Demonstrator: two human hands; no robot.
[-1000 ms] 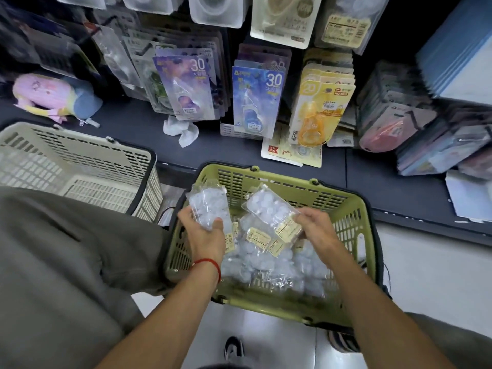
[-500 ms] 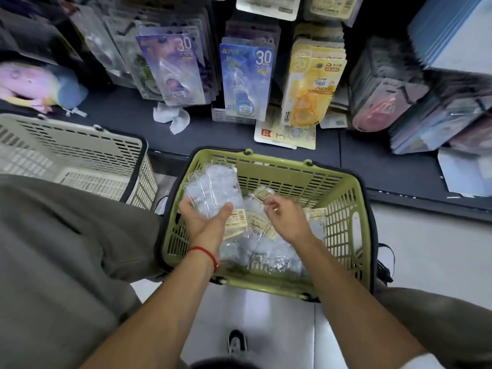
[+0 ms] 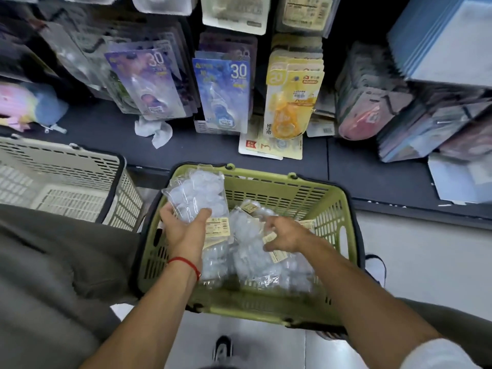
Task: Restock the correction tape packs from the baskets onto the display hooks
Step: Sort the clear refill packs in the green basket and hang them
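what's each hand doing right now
Left hand: holds a stack of clear packs.
Right hand: over the packs in the green basket; grip cannot be told.

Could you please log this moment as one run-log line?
left hand: holds clear packs | right hand: reaching into green basket | hooks: not yet restocked

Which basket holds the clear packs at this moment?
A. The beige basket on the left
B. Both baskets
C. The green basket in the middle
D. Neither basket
C: the clear packs lie in the green basket, while the beige basket shows none inside.
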